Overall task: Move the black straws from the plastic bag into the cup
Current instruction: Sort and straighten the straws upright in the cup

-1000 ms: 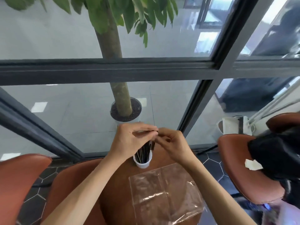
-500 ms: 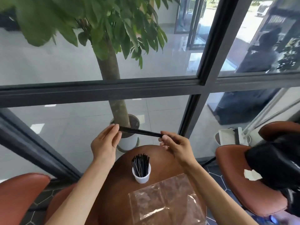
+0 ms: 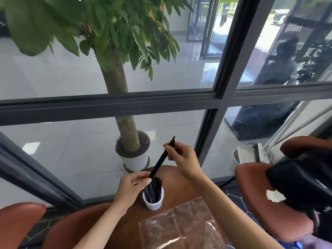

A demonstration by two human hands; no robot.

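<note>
A white cup (image 3: pixel 153 201) stands on the round brown table (image 3: pixel 177 184) and holds several black straws (image 3: pixel 153 188) upright. A black bundle of straws (image 3: pixel 160 160) slants from upper right to lower left above the cup. My right hand (image 3: pixel 182 158) pinches its upper part. My left hand (image 3: pixel 133 184) holds its lower end just above the straws in the cup. A clear plastic bag (image 3: pixel 181 229) lies flat on the table in front of the cup; no straws show in it.
A potted tree (image 3: pixel 133 153) stands behind the window glass beyond the table. Brown chairs sit at the left (image 3: pixel 19 221), near left (image 3: pixel 75 227) and right (image 3: pixel 269 198), the right one bearing a black bag (image 3: pixel 301 182) and a white paper (image 3: pixel 274 195).
The straw bundle was held level between both hands; now it is tilted, its lower end brought down over the cup by my left hand. The camera view has tipped upward.
</note>
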